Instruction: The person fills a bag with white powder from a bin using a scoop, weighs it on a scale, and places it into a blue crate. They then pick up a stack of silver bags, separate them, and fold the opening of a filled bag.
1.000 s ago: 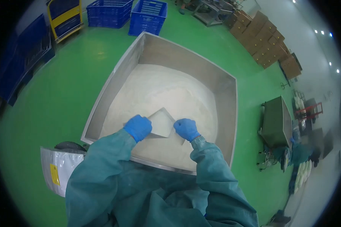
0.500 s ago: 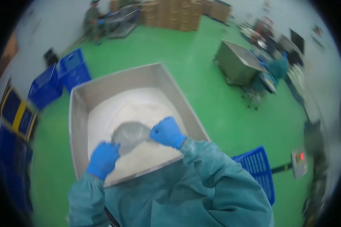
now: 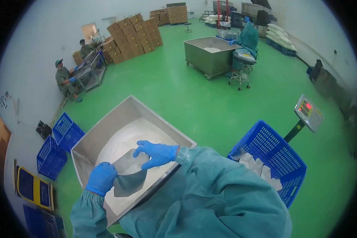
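- The view has swung round: the steel bin [image 3: 111, 118] sits lower in sight than half a second ago, and the blue crate [image 3: 283, 150] to its right now shows the white packets [image 3: 261, 168] inside.
- The right hand [image 3: 158, 154] has gone from a closed fist to spread fingers, beside the upper right edge of the grey pouch [image 3: 129, 185]; I can't tell whether the fingertips touch it.
- The left hand [image 3: 102, 178] has its fingers curled round the pouch's left edge, gripping it.
- That grip seems to be what bears the pouch, leaving the right fingers freer to shift about its edge, I'd judge.
- The pouch is tilted over the near part of the bin, above the white powder [image 3: 127, 135]; what's inside it I can't make out.
- Beyond the crate, to the bin's right, stands a scale display [image 3: 309, 113] with lit red digits.
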Available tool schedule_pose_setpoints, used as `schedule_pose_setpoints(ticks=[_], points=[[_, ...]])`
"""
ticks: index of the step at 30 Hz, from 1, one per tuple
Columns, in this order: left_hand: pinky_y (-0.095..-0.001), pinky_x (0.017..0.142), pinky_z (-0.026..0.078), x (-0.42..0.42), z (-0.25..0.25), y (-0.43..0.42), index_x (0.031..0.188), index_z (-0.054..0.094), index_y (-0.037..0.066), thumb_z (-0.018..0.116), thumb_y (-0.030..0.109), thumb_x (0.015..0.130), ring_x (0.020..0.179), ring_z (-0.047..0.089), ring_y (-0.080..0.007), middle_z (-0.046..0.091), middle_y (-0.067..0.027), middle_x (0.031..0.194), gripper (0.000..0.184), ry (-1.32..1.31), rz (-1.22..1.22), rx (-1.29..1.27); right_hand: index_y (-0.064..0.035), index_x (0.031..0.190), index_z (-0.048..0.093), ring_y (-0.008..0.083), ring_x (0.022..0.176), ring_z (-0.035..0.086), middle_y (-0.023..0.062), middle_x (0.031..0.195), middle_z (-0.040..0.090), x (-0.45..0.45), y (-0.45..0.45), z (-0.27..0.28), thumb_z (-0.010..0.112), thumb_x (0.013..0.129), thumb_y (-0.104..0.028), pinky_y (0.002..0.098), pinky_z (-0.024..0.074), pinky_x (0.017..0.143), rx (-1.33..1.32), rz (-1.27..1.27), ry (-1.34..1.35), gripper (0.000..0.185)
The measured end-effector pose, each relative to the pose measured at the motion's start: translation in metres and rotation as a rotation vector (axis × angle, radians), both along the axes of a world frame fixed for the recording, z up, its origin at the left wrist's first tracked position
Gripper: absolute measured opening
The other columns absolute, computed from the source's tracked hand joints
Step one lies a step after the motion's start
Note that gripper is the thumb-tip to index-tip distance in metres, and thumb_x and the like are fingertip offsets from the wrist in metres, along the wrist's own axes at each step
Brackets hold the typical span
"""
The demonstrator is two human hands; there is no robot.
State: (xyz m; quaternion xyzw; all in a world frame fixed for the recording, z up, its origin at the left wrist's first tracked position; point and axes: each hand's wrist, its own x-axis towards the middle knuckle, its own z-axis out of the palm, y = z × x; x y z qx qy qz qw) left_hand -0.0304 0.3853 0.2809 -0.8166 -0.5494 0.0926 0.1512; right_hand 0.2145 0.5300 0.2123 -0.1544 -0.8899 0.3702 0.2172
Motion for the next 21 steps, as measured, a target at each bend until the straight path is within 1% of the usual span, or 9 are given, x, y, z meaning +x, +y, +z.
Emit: schedule_pose_setpoints(ticks=[2, 4, 5, 8, 11, 13, 16, 19, 21], points=[[-0.0395, 0.072, 0.051, 0.002, 0.023, 0.001, 0.075, 0.066, 0.012, 0.063, 0.010, 0.071, 0.084, 0.060, -0.0284, 0.060, -0.0088, 0.081, 0.005, 0.035, -0.048, 0.010, -0.0162, 0.119, 0.059, 0.0367, 0.099, 0.061, 0.0154, 0.117, 0.060, 0.001, 0.010, 0.007, 0.074, 0.071, -0.043, 0.0471, 0.0475, 0.086, 0.253, -0.031, 0.018, 0.058], [-0.0392, 0.074, 0.050, 0.009, 0.050, -0.001, 0.076, 0.066, 0.012, 0.062, 0.009, 0.072, 0.086, 0.060, -0.0278, 0.061, -0.0085, 0.082, 0.006, 0.060, -0.097, 0.015, -0.0151, 0.112, 0.064, 0.0372, 0.097, 0.061, 0.0152, 0.107, 0.064, 0.008, 0.023, 0.029, 0.073, 0.073, -0.044, 0.0457, 0.0488, 0.083, 0.329, 0.094, -0.392, 0.050], [-0.0397, 0.075, 0.050, 0.015, 0.070, -0.001, 0.076, 0.066, 0.012, 0.062, 0.008, 0.072, 0.086, 0.059, -0.0274, 0.061, -0.0083, 0.084, 0.007, 0.030, -0.145, 0.071, -0.0117, 0.095, 0.070, 0.0376, 0.084, 0.063, 0.0154, 0.087, 0.067, 0.008, 0.025, 0.035, 0.067, 0.079, -0.044, 0.0467, 0.0498, 0.075, 0.370, 0.034, -0.330, 0.036], [-0.0408, 0.081, 0.049, 0.008, 0.096, 0.010, 0.084, 0.066, 0.009, 0.061, 0.002, 0.073, 0.091, 0.058, -0.0300, 0.063, -0.0107, 0.091, 0.014, -0.025, -0.204, 0.156, -0.0089, 0.081, 0.069, 0.0383, 0.073, 0.062, 0.0157, 0.075, 0.065, 0.016, 0.014, 0.070, 0.060, 0.084, -0.044, 0.0472, 0.0491, 0.066, 0.476, -0.053, -0.170, 0.037], [-0.0397, 0.093, 0.045, -0.006, 0.086, 0.029, 0.107, 0.064, 0.005, 0.059, -0.002, 0.079, 0.108, 0.056, -0.0324, 0.061, -0.0157, 0.112, 0.030, -0.207, -0.058, 0.450, -0.0083, 0.074, 0.069, 0.0393, 0.067, 0.060, 0.0165, 0.071, 0.063, 0.037, -0.012, 0.114, 0.056, 0.083, -0.037, 0.0473, 0.0486, 0.063, 0.521, -0.081, -0.050, 0.032], [-0.0384, 0.104, 0.037, 0.004, 0.068, 0.033, 0.131, 0.049, 0.002, 0.055, -0.004, 0.085, 0.124, 0.047, -0.0330, 0.050, -0.0180, 0.134, 0.047, -0.695, 0.057, 0.873, -0.0084, 0.074, 0.070, 0.0398, 0.067, 0.060, 0.0168, 0.071, 0.064, 0.061, -0.028, 0.135, 0.057, 0.079, -0.034, 0.0478, 0.0490, 0.063, 0.602, -0.149, -0.005, 0.029], [-0.0380, 0.110, 0.030, -0.008, -0.003, 0.029, 0.141, 0.037, 0.001, 0.054, -0.001, 0.088, 0.132, 0.040, -0.0314, 0.041, -0.0170, 0.144, 0.056, -0.911, 0.153, 0.528, -0.0114, 0.063, 0.063, 0.0362, 0.059, 0.056, 0.0133, 0.063, 0.058, 0.120, -0.055, 0.160, 0.061, 0.073, -0.024, 0.0451, 0.0446, 0.055, 0.690, -0.300, 0.116, 0.016], [-0.0384, 0.110, 0.030, -0.032, -0.099, 0.024, 0.141, 0.037, 0.002, 0.058, 0.005, 0.086, 0.132, 0.040, -0.0300, 0.042, -0.0169, 0.143, 0.059, -0.854, 0.207, 0.177, -0.0085, 0.058, 0.058, 0.0330, 0.054, 0.053, 0.0139, 0.059, 0.053, 0.205, -0.078, 0.179, 0.065, 0.068, -0.018, 0.0414, 0.0413, 0.050, 0.720, -0.526, 0.109, 0.015], [-0.0388, 0.110, 0.032, -0.041, -0.153, 0.014, 0.142, 0.036, 0.002, 0.061, 0.010, 0.085, 0.132, 0.041, -0.0291, 0.043, -0.0164, 0.143, 0.063, -0.850, 0.305, -0.073, -0.0056, 0.056, 0.059, 0.0373, 0.050, 0.051, 0.0180, 0.057, 0.053, 0.261, -0.104, 0.193, 0.060, 0.068, -0.023, 0.0437, 0.0417, 0.048, 0.667, -0.784, 0.050, 0.021]])
